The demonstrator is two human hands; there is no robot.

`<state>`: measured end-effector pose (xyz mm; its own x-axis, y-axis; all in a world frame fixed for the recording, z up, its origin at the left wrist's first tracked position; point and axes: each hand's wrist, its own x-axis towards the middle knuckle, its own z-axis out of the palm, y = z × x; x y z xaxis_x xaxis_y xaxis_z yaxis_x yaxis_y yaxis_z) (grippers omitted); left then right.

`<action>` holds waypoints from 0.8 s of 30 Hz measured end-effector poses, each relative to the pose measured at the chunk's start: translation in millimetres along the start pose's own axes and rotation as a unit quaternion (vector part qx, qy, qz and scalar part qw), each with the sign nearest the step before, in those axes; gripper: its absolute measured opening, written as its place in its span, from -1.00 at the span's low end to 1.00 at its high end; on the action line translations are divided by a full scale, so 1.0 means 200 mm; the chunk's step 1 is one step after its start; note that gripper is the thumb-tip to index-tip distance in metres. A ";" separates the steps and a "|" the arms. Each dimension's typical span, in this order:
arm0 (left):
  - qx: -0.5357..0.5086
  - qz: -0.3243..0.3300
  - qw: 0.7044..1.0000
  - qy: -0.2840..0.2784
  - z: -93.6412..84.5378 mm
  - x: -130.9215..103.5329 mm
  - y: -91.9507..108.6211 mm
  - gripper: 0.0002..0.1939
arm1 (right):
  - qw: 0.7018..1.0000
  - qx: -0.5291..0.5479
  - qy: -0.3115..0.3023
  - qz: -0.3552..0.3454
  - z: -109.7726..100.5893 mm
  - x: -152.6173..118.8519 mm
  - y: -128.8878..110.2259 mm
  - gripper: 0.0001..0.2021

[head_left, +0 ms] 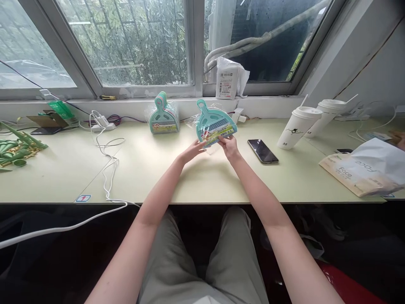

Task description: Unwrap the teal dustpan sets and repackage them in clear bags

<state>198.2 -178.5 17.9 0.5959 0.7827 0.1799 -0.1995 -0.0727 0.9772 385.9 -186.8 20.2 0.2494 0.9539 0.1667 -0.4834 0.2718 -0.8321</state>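
Observation:
Between my two hands is a teal dustpan (210, 116) in clear plastic wrap, with a striped, printed label across its lower part. Its handle points up and leans to the left. My left hand (193, 151) is closed at the lower left edge, fingertips against the wrap. On the lower right edge, my right hand (229, 147) grips the dustpan with the fingers over the label's bottom. To the left, near the windowsill, stands a stack of similar wrapped dustpans (163, 117), teal in front and other colours behind.
A phone (263, 151) lies to the right, before two lidded paper cups (297, 126) with straws. Farther right is a paper bag (363, 169). White cables (109, 169) cross the table (202, 185) on the left, near green pieces (20, 147). A wrapped box (227, 80) stands on the sill.

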 end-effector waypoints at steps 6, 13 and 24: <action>-0.050 0.030 0.995 0.082 0.03 0.02 -0.01 -0.29 | 1.000 -0.022 0.003 0.008 0.02 -0.02 0.04 -0.61; -0.077 0.027 0.992 0.101 0.04 0.04 -0.01 -0.45 | 1.000 -0.016 -0.024 -0.003 0.00 -0.01 0.02 -0.67; -0.046 -0.014 0.978 0.204 -0.03 0.03 0.00 -0.40 | 0.966 -0.205 -0.109 0.112 -0.07 0.01 -0.07 -0.65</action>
<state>197.1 -169.1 19.2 0.2468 0.9662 0.0744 -0.2676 -0.0059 0.9635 405.3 -189.5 24.1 -0.0270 0.9992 0.0281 -0.1207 0.0247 -0.9924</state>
